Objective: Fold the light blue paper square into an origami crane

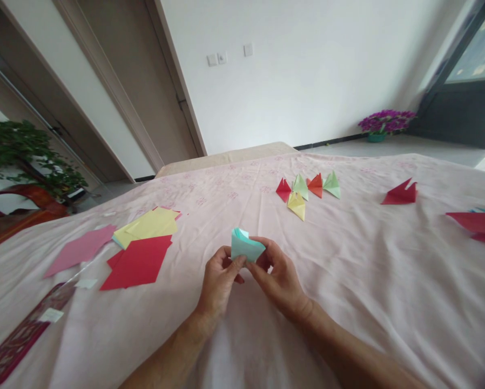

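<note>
Near edge of the pale pink, flower-printed cloth lies out of view. Just above the cloth, midway across, my left hand pinches the lower left of a small, light blue, folded paper piece, thumb in front, fingers curled behind. My right hand grips its lower right side the same way; the thumbs almost meet. Both hands nearly closed, only paper between. The piece stands with layers parted along the top and a point toward my right.

Risk, as I judge it: the layers are loose, so uneven thumb pressure could skew a crease; pulling the hands apart could tear the lower fold.

Toward the left edge: a long, dark red, printed flat item, a white scrap on it. Beyond, overlapping red paper sheets, a pink paper sheet and yellow paper sheets. Loose, likely to slide if a forearm brushes them.

Toward the right: a red folded paper, cut off by the frame; farther, a red pointed paper form.

Toward the far edge: five small folded paper forms, yellow nearest, the others red, pale green and orange-red. A dragged cloth could topple them.
</note>
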A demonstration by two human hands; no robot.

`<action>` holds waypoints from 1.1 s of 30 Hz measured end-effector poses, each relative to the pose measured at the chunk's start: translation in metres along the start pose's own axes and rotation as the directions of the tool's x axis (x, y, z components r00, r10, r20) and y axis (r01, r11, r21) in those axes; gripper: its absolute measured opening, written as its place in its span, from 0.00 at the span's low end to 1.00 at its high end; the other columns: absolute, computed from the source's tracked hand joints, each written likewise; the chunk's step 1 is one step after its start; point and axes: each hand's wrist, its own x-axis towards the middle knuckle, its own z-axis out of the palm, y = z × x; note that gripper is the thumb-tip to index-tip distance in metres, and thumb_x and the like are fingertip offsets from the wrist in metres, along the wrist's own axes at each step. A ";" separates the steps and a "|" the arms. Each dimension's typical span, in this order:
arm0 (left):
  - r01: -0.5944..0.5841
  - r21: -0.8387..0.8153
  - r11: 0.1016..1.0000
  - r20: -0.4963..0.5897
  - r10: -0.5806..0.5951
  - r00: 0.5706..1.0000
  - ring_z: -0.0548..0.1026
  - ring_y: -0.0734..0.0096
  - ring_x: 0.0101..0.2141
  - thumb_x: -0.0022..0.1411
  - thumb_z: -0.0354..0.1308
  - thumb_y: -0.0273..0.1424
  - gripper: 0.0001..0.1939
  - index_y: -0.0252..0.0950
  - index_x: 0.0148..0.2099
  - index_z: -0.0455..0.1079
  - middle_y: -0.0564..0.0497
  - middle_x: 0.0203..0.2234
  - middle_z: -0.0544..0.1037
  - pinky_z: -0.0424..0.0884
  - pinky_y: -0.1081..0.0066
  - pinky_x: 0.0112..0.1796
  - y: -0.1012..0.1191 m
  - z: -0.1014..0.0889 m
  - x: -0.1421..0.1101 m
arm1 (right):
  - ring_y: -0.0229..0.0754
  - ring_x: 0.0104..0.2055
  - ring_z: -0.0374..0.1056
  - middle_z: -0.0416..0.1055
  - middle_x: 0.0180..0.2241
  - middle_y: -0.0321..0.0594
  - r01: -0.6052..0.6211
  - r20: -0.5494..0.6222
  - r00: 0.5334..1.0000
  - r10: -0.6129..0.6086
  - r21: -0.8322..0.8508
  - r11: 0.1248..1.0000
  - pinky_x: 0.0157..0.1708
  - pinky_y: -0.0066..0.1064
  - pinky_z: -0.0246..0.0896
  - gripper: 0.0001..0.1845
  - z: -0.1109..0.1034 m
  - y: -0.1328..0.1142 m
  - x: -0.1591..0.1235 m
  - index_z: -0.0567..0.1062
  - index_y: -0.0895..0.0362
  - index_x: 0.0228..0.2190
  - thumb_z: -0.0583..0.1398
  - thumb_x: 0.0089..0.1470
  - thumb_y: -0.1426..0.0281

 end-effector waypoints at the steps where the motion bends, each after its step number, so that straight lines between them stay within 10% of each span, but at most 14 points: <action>1: 0.023 -0.061 0.998 0.019 -0.021 1.000 0.72 0.74 0.29 0.55 0.64 0.38 0.13 0.33 0.38 0.70 0.51 0.31 0.75 0.71 0.77 0.26 -0.001 0.000 0.001 | 0.36 0.25 0.63 0.68 0.27 0.32 0.044 -0.014 0.999 -0.045 -0.043 0.998 0.26 0.27 0.60 0.21 -0.001 -0.002 -0.002 0.69 0.54 0.47 0.61 0.49 0.74; 9: 0.119 -0.374 0.920 0.065 -0.102 0.993 0.75 0.76 0.30 0.49 0.70 0.35 0.16 0.34 0.38 0.72 0.53 0.30 0.77 0.73 0.77 0.31 0.000 -0.003 0.008 | 0.38 0.32 0.67 0.71 0.35 0.39 0.364 0.077 0.931 -0.357 -0.119 0.924 0.30 0.30 0.64 0.13 -0.008 -0.010 -0.008 0.72 0.51 0.42 0.57 0.55 0.76; 17: 0.213 -0.308 0.927 0.115 -0.186 0.976 0.78 0.69 0.34 0.46 0.71 0.38 0.22 0.32 0.41 0.73 0.47 0.33 0.80 0.74 0.76 0.32 -0.002 -0.007 0.008 | 0.36 0.30 0.66 0.68 0.37 0.39 0.255 -0.138 0.950 -0.280 -0.169 0.952 0.29 0.29 0.63 0.13 -0.012 -0.008 -0.002 0.71 0.52 0.43 0.57 0.56 0.76; 33: 0.318 -0.293 0.902 0.046 -0.319 0.947 0.77 0.72 0.28 0.47 0.70 0.40 0.18 0.30 0.34 0.76 0.47 0.27 0.79 0.74 0.77 0.30 -0.006 -0.002 0.000 | 0.36 0.29 0.66 0.68 0.36 0.39 0.145 -0.126 0.974 -0.188 -0.292 0.945 0.30 0.29 0.63 0.07 -0.013 0.018 0.011 0.77 0.52 0.36 0.60 0.54 0.71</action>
